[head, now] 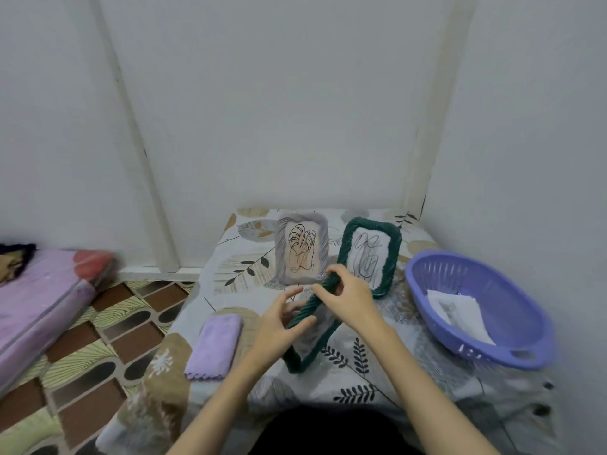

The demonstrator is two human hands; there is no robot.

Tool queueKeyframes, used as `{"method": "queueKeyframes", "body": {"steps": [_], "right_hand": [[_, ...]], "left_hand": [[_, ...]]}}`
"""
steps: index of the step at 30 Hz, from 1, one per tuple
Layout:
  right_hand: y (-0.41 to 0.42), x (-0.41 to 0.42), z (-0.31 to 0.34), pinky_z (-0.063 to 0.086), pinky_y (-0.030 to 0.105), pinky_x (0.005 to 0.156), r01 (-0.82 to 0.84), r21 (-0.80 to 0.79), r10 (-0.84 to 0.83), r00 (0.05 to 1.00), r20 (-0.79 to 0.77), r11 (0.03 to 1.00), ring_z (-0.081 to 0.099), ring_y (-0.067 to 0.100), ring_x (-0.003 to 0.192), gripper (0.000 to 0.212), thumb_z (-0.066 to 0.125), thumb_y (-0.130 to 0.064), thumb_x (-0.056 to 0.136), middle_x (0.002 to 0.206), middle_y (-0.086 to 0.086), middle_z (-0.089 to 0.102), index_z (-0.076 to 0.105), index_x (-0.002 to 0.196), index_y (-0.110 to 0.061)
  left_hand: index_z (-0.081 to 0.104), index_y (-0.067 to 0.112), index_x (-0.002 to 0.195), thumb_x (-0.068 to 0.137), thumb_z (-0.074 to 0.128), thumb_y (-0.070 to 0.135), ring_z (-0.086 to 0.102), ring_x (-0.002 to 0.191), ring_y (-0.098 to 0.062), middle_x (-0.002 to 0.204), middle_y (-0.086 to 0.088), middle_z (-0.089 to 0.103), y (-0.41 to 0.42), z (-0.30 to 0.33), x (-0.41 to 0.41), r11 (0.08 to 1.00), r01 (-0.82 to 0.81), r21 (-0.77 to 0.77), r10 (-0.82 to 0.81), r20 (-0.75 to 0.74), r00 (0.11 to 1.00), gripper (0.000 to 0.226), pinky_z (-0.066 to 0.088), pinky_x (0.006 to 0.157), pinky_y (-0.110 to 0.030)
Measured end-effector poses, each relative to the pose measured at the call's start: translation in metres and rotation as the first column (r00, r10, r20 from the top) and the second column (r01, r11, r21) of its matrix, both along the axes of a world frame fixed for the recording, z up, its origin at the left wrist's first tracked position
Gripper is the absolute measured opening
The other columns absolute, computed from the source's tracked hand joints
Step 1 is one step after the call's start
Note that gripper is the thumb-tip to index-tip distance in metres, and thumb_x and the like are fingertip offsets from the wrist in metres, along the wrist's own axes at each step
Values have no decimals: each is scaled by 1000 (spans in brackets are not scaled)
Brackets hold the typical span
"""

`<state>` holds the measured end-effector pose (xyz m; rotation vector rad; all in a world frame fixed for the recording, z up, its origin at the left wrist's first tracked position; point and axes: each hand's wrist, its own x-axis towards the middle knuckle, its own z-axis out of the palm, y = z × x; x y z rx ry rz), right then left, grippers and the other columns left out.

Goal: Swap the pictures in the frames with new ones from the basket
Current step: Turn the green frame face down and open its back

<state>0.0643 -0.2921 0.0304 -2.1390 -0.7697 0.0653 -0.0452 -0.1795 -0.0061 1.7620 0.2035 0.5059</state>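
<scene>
At frame centre, the right hand (349, 295) grips the top edge of a green frame (303, 336) standing on the table (377, 382), while the left hand (279, 320), fingers spread open, touches its side.

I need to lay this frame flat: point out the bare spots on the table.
Free: the near edge of the table, between the purple cloth and purple basket. Crowded: the back, where the grey frame and green frame stand.
</scene>
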Motion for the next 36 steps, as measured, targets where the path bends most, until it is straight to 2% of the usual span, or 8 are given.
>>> {"method": "queueKeyframes", "body": {"steps": [5,8,10,14,17,22,28,36], "right_hand": [[-28,1,-1,59,36,57,16,153,21,971,-236,988,63,27,68,21,58,-15,81,90,10,61,52,98,-25],[-36,8,-7,55,32,54,11,182,35,969,-245,983,55,17,61,27,55,-9,79,95,4,62,54,95,-32],[-41,11,-11,56,35,62,9,248,65,956,-287,969,62,19,73,31,54,-5,79,95,2,66,55,94,-32],[-45,18,-24,55,31,63,70,378,119,883,-454,923,64,17,76,35,46,5,83,89,4,67,56,99,-24],[-38,25,-45,49,39,90,94,305,80,855,-512,948,55,22,111,35,51,-6,87,123,9,55,50,113,-29],[-14,18,-71,33,34,105,10,-80,-34,954,-297,997,35,23,131,83,67,-39,79,144,6,30,21,144,-16],[-2,20,-96,28,38,103,21,-404,-55,996,-72,915,30,22,129,75,52,-57,81,142,2,37,25,142,-22],[-8,13,-115,25,40,96,158,-544,-5,962,273,824,28,19,129,76,9,-70,76,146,-4,31,26,141,-35]], "left_hand": [[62,21,96,87,59,10,65,84,-16,96,-3,69,6,18,10,988,-140,-64,145,88,985,15,54,68,-21],[60,28,98,86,63,12,58,100,-18,104,7,63,14,12,22,965,-244,95,244,17,970,21,48,82,-26],[52,28,119,83,67,21,44,116,-12,120,11,49,11,6,27,975,-160,154,180,-125,976,39,38,99,-30],[23,33,141,78,72,25,38,120,-9,125,10,36,0,-11,30,995,-21,-98,-5,-263,965,80,39,103,-34],[20,33,142,68,81,26,44,125,-18,137,1,40,2,-32,36,992,-115,-53,96,-276,956,96,42,104,-42],[16,12,145,70,78,31,35,128,-18,141,-8,37,2,-54,44,948,-204,246,271,-280,921,99,29,105,-28],[11,11,146,81,50,62,21,136,-29,148,-12,26,22,-74,44,755,25,655,385,-473,792,92,19,114,-39],[27,26,142,67,33,83,3,143,-24,154,4,16,33,-77,39,648,117,753,402,-468,787,94,7,115,-45]]}}
